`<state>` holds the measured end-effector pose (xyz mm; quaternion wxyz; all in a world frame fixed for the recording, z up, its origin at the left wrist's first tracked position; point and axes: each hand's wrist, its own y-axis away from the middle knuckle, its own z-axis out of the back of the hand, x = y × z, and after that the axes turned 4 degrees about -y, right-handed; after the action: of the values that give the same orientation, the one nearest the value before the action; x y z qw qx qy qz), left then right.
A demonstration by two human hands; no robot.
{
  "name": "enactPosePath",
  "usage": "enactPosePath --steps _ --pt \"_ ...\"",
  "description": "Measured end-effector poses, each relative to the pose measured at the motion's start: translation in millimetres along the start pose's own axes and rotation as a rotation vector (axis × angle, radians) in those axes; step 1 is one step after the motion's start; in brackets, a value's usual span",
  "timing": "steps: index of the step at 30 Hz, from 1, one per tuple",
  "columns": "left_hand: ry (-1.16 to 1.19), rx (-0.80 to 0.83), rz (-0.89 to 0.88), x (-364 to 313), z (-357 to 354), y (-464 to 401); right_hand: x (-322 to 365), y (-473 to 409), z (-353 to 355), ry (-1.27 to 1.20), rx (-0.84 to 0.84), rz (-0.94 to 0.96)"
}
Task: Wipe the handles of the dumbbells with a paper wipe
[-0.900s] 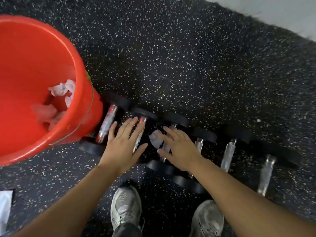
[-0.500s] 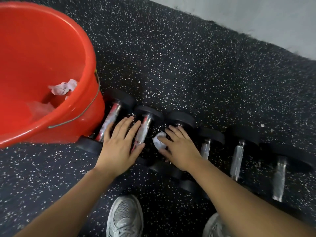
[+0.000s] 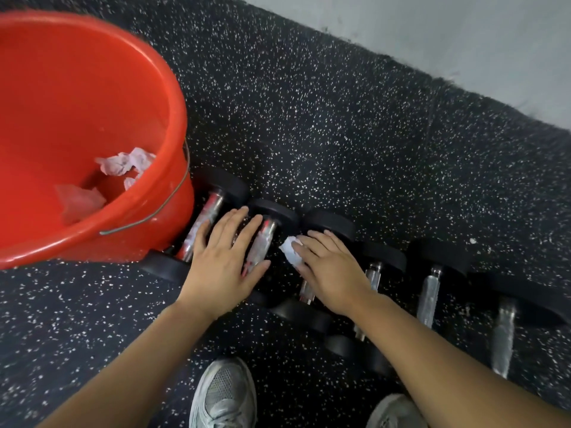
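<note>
Dumbbells (image 3: 429,291) lie side by side, black-ended, chrome-handled.

6 dumbbells (image 3: 429,291), 1 bucket (image 3: 92,88), 2 hands (image 3: 222,267), 2 shoes (image 3: 224,396).

Large red plastic bucket (image 3: 92,125) at upper left, standing on floor, thin metal wire handle (image 3: 160,208) hanging down its right side. Inside bucket: crumpled white tissues (image 3: 125,163), several pieces, exact count unclear. Black rubber floor (image 3: 340,125) flecked with white specks fills most of view. Pale grey wall (image 3: 448,32) along upper right edge. 2 grey mesh sneakers at bottom: left shoe (image 3: 224,396), right shoe (image 3: 392,410) partly cut off.
</note>
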<state>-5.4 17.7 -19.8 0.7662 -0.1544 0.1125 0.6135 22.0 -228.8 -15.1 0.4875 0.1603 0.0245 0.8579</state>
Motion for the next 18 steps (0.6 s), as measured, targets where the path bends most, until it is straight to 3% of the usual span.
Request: enactPosePath --steps 6,13,18 --pt "-0.013 -0.101 -0.092 -43 91 -33 14 20 123 0.031 -0.195 0.084" --pt "-0.07 -0.273 -0.235 -121 261 -40 65 93 313 0.1 -0.422 0.16" --pt "-0.116 -0.391 -0.296 -160 348 -1 117 151 380 0.121 -0.536 0.174"
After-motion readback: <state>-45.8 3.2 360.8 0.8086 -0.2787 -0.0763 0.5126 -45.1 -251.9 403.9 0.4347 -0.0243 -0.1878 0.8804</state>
